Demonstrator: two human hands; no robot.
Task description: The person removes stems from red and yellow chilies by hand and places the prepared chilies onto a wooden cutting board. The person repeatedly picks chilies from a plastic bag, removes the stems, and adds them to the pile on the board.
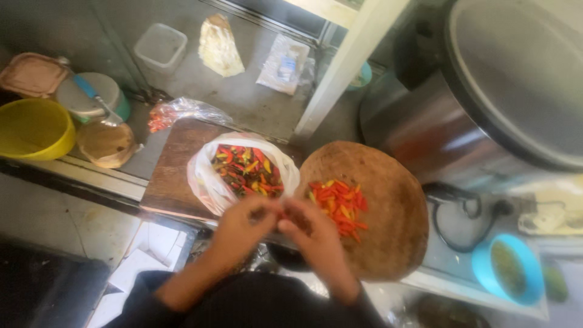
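red chili (280,214) pinched between both hands

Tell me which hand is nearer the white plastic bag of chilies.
Left. The left hand sits just below the white plastic bag, nearly touching it; the right hand is farther right, beside the chili pile.

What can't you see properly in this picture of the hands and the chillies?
- Head view: what the left hand and right hand pinch between them is hidden by the fingers and blur.
- The white plastic bag walls hide how deep the chillies in the bag go.
- The steel pot is cut off by the top and right edges.
- The blue bowl contents are too blurred.
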